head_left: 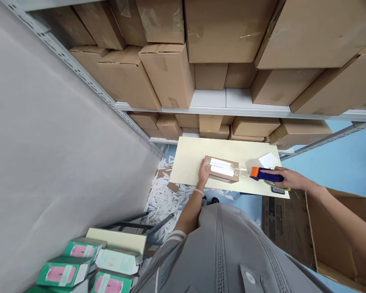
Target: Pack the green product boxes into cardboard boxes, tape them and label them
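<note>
Carton touching left hand, right hand apart, gripping tape dispenser

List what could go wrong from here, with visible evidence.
The tape strip, stretched between the cardboard box and the tape dispenser, might crease or stick askew. The box sits near the front edge of the table, so it might slip off. The right hand might knock the dark flat object by that edge.

From head height, the view faces forward and down over the table.
</note>
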The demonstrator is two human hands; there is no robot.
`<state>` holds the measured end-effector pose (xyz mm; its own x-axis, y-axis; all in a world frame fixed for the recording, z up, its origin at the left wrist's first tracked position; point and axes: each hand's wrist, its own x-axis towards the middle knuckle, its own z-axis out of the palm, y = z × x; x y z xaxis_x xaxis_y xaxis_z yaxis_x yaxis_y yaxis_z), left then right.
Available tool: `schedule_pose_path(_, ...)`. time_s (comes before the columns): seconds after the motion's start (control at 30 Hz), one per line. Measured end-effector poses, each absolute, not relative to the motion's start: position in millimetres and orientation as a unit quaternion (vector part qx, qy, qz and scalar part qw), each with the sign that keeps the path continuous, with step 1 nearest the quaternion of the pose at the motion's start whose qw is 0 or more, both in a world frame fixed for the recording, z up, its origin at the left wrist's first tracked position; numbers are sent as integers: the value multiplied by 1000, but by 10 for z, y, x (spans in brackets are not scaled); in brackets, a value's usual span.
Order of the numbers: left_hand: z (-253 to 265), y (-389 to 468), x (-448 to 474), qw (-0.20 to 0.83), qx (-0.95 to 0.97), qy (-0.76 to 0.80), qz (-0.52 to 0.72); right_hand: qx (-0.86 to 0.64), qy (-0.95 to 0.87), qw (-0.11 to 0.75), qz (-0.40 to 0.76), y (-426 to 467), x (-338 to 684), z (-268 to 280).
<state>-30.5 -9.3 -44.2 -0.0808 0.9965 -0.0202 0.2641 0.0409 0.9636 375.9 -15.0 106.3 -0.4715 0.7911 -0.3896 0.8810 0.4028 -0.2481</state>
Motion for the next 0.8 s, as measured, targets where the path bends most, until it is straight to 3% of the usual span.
schedule_pose_path(0.27, -451, -117, -315, 407, 551, 601, 412, 519, 821, 140, -193, -121, 3586, 811)
schedule_pose_path(0.57, -347, -154, -387, 414, 578, 590, 382, 481, 842, 172, -175, 50, 3568, 982)
schedule_pose_path(0.8, -374, -254, -302, 485, 515, 600, 374, 490, 848, 154, -134, -17, 3599, 976)
